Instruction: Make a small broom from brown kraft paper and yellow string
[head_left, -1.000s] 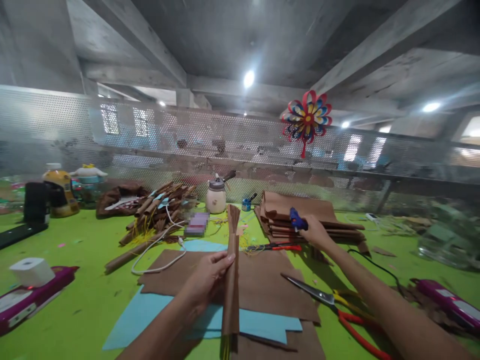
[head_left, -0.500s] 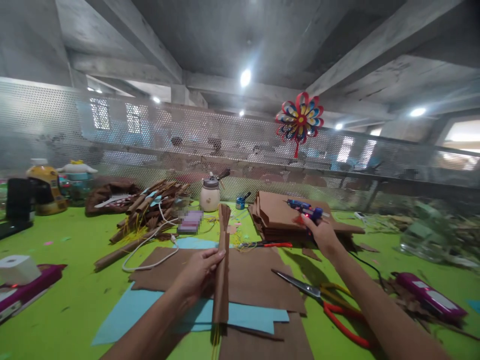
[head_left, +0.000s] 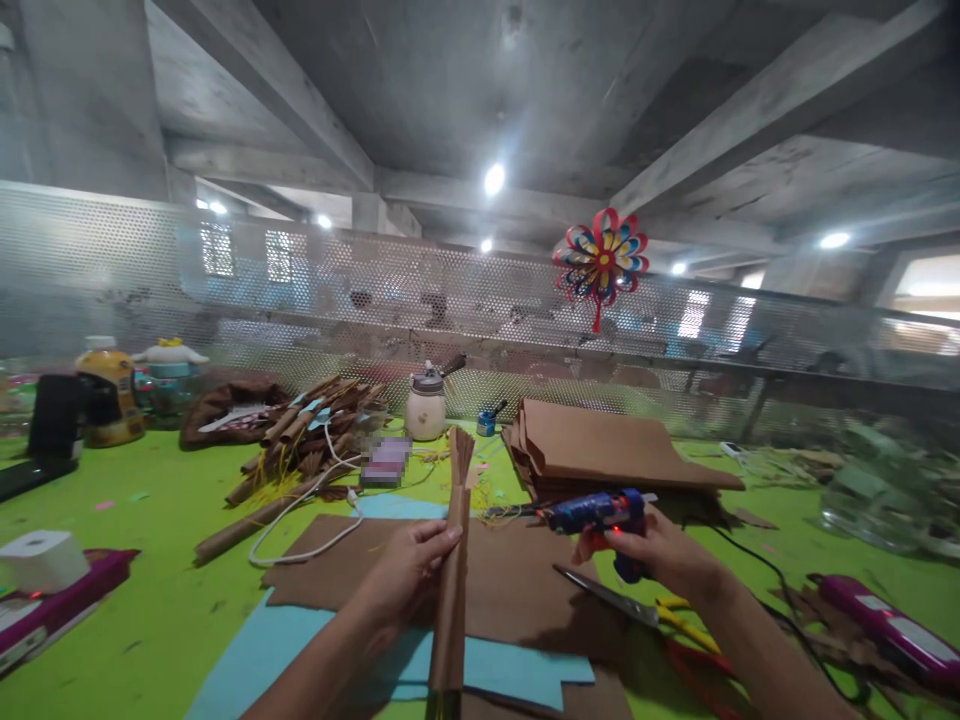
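Note:
Between the thumb and fingers of my left hand (head_left: 416, 565) is a rolled brown paper tube (head_left: 451, 600), upright, with a fringed, fanned top. Its lower end runs out of the frame. My right hand (head_left: 667, 555) grips a blue hot glue gun (head_left: 600, 513), its nozzle pointing left toward the tube but apart from it, a small red light glowing on it. Beneath both hands lie flat brown paper sheets (head_left: 525, 580) and light blue paper (head_left: 517, 660). Scissors (head_left: 611, 597) with yellow and red handles rest below the right hand, partly hidden by the arm.
A stack of brown paper (head_left: 600, 440) stands behind the glue gun. Several finished-looking rolls (head_left: 247, 525) with yellow strings pile at the left, beside a white cable (head_left: 300, 545). A jar (head_left: 425, 408) and a blue bottle (head_left: 487, 420) stand behind. Purple power strips (head_left: 885, 630) flank both sides.
My right hand has brought the glue gun down from over the paper stack, nearer to the tube. The left hand still holds the tube. The whole view has shifted slightly.

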